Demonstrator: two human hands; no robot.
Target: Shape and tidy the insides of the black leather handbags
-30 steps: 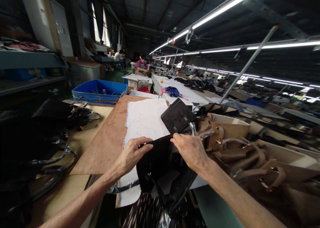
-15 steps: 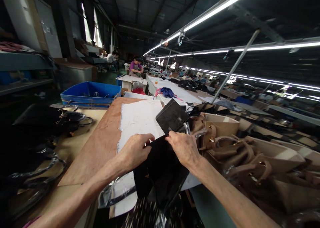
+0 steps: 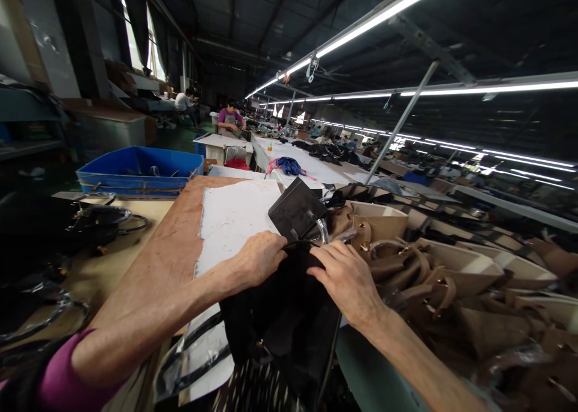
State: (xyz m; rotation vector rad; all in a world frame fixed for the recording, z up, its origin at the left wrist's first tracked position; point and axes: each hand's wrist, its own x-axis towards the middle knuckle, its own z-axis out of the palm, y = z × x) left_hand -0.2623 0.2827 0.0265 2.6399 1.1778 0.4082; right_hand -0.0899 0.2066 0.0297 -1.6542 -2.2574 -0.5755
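Observation:
A black handbag (image 3: 280, 315) hangs in front of me, its mouth edge up and its body reaching down over my lap. My left hand (image 3: 264, 255) is closed on the left part of that edge, knuckles up. On the right part, my right hand (image 3: 345, 276) curls its fingers over the edge with the thumb below them; its exact grip is partly hidden. Plastic-wrapped straps (image 3: 198, 352) stick out at the bag's lower left. Just beyond my hands lies a second black bag (image 3: 295, 210) with a wrapped handle.
Brown and beige handbags (image 3: 451, 267) crowd the right side. More black bags (image 3: 40, 237) lie at the left. A white sheet (image 3: 239, 204) covers part of a brown board (image 3: 158, 261). Behind stands a blue bin (image 3: 139, 165). A co-worker (image 3: 230, 120) in purple sits farther back.
My left hand has moved along the edge toward the middle and closed on it. My right hand has shifted slightly right. The view has turned a little right.

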